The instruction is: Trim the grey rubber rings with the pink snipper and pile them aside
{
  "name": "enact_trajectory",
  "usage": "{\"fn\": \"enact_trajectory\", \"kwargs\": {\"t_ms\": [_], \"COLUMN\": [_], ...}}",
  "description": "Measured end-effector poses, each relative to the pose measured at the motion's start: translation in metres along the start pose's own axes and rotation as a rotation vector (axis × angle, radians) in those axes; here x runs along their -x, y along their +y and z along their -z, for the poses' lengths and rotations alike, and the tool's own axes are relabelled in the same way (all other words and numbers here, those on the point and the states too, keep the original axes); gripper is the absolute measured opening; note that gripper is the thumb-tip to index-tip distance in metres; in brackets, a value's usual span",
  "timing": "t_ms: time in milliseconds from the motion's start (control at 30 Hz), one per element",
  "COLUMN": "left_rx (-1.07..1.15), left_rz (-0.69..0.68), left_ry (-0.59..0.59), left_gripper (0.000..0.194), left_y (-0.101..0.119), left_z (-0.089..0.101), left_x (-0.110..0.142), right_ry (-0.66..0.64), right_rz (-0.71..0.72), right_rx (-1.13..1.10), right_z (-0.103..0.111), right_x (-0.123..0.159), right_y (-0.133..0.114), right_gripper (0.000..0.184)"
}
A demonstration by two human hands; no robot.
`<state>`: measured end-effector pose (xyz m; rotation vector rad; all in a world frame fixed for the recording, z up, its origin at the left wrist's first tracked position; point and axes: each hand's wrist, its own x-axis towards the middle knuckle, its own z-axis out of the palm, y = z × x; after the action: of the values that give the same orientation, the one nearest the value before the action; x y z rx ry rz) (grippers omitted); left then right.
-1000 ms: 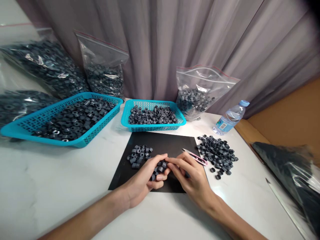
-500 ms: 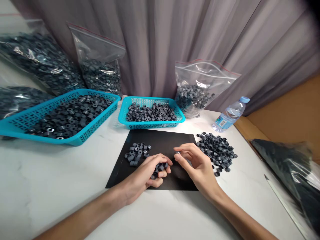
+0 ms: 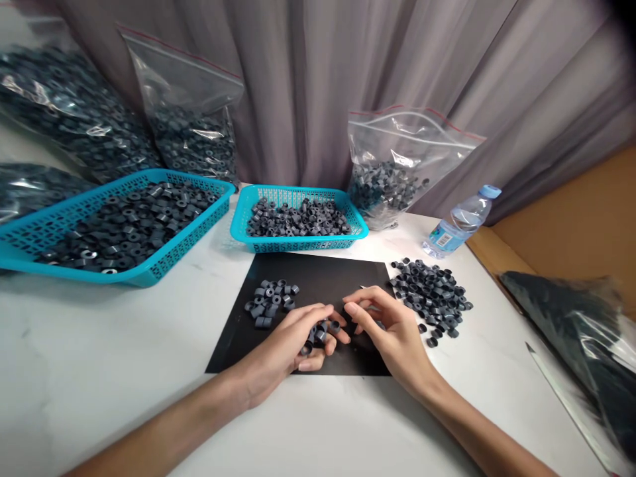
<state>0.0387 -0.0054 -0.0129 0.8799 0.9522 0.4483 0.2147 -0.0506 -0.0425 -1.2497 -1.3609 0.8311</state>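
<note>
My left hand is curled, palm turned to the right, around several small dark grey plastic rings. One ring shows at its fingertips. Just to the right, my right hand has thumb and forefinger brought together; whatever is between them is hidden. The hands are close to each other over a black mat. On the mat, beyond my left hand, lies a small group of grey rings. A larger pile of short, cap-like grey pieces spreads over the table right of my right hand.
Two blue baskets, a large one and a smaller one, hold more grey pieces. Zip bags of pieces stand behind, another bag at back right. A water bottle, a white strip and a dark plastic bag are right.
The small grey piece seen at my right fingertips is no longer visible there. My left fingers have opened a little, with a ring now showing at their tips. The view has shifted slightly.
</note>
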Motion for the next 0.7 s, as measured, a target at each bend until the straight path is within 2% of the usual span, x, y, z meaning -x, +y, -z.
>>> {"fn": "enact_trajectory", "kwargs": {"t_ms": [233,400,700], "left_rx": [0.026,0.058,-0.030], "left_rz": [-0.010,-0.004,-0.053], "left_ry": [-0.056,-0.074,-0.040], "left_gripper": [0.022,0.022,0.022], "left_y": [0.0052,0.0088,0.0086], "left_z": [-0.0010,-0.0005,0.0002], "left_x": [0.0012,0.0022,0.0005], "right_ry": [-0.064,-0.097,-0.119], "right_rz": [0.004,-0.047,-0.073], "right_rx": [0.030,-0.017,-0.063], "right_z": [-0.0019,-0.0039,-0.0053], "right_x": [0.0005,0.0010,0.0024], "right_y": [0.0004,0.0008,0.0003], "right_gripper": [0.020,0.018,0.020]}}
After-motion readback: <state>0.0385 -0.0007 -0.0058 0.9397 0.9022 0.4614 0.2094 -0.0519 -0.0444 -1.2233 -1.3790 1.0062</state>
